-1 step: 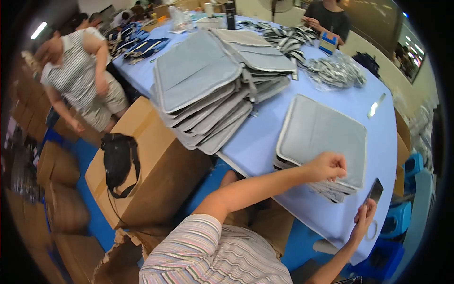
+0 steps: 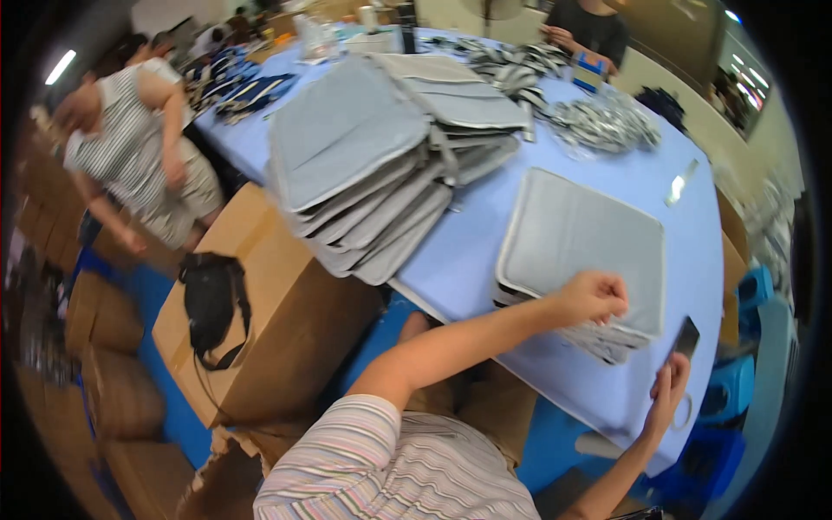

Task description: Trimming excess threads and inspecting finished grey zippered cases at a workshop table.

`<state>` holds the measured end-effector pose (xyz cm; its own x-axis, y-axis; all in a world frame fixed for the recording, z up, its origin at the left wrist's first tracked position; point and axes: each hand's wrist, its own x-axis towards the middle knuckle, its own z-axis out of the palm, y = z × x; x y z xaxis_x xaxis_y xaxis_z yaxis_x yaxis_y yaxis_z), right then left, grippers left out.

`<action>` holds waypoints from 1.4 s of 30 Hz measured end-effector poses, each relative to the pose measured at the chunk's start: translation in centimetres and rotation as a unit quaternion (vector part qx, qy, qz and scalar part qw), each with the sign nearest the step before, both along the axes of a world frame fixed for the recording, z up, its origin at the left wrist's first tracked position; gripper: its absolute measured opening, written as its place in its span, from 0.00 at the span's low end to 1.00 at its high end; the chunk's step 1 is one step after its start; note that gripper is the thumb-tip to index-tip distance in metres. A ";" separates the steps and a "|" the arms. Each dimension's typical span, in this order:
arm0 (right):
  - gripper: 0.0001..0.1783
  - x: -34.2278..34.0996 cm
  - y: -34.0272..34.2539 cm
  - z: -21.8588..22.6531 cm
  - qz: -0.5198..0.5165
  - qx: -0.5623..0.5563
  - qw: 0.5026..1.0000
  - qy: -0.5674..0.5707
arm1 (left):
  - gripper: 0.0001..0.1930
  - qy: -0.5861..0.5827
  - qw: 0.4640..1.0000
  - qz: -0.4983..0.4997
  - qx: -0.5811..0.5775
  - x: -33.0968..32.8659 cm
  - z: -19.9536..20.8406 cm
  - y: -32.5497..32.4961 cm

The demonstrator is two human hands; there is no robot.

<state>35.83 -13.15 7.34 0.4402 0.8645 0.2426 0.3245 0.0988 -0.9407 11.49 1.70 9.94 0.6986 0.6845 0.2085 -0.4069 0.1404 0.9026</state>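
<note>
The left hand (image 2: 594, 297) rests curled, fingers closed, on the near edge of the flat grey fabric sleeve stack (image 2: 582, 234). The right hand (image 2: 668, 392), just right of it, pinches a thin dark rectangular card (image 2: 686, 336). Nothing has shifted between frames; the top sleeve lies flat, unlifted.

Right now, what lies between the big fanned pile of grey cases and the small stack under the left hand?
In the head view, only bare blue tabletop separates the fanned pile from the small stack.

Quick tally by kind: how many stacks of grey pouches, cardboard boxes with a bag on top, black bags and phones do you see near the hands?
Grey pouch stacks: 2
Cardboard box: 1
Black bag: 1
Phone: 1
Total: 5
</note>
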 end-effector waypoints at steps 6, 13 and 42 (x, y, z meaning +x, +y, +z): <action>0.10 -3.2 3.3 4.1 0.105 -0.019 0.987 -0.121 | 0.05 -0.087 0.992 0.020 -0.088 -3.4 -0.3 1.3; 0.13 -5.6 3.1 7.0 0.067 0.003 0.959 -0.275 | 0.03 -0.227 0.966 -0.060 -0.109 -2.8 -1.2 1.2; 0.13 -10.0 5.1 6.3 0.140 0.027 0.914 -0.380 | 0.04 -0.255 0.958 -0.097 -0.086 -3.4 -1.4 0.9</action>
